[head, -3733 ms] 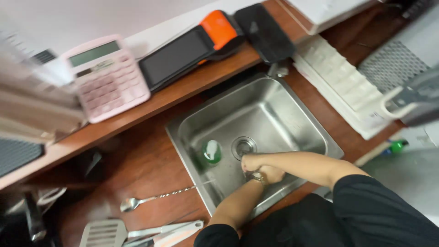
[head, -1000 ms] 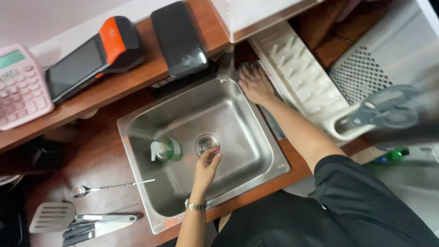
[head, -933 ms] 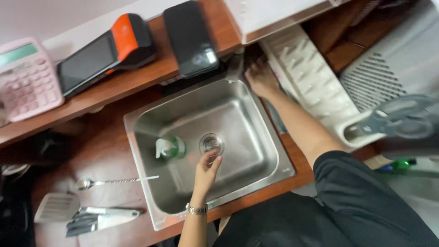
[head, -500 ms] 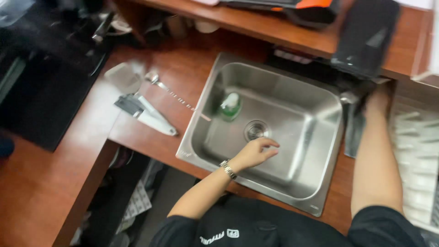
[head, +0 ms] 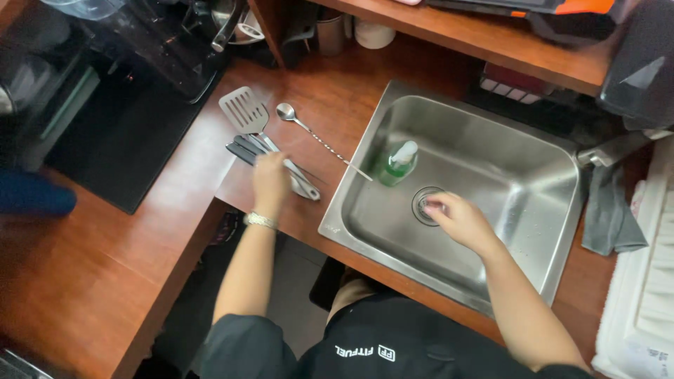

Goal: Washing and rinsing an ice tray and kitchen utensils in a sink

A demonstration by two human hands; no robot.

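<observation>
left hand [head: 272, 181] lies on the wooden table [head: 330, 98], over the handles of the utensils beside the sink [head: 547, 260]: a slotted spatula [head: 243, 109] and a dark-handled tool [head: 242, 149] next to it. fingers curl down onto the handles, but whether the left grip has actually closed on one is not visible, cannot tell. a long twisted bar spoon [head: 309, 132] lies just past them, bowl toward the back, its tip reaching the sink rim, apart from the hand.

right hand [head: 460, 219] is down in the basin at the drain [head: 425, 205], fingertips bunched together right at the strainer. looks like a pinch on something small there, can't make out what, so that grip is unclear too. green soap bottle [head: 397, 164] stands inside the sink near the left wall, close to the drain but not touched. grey cloth [head: 607, 214] hangs off the far edge by the faucet [head: 612, 147].

to do this well, in my judgement: take one handle only and lift it straight off so the neighbours don't skid, keep clear of the bar spoon tip, and work the drain with fingertips without knocking the soap bottle.
</observation>
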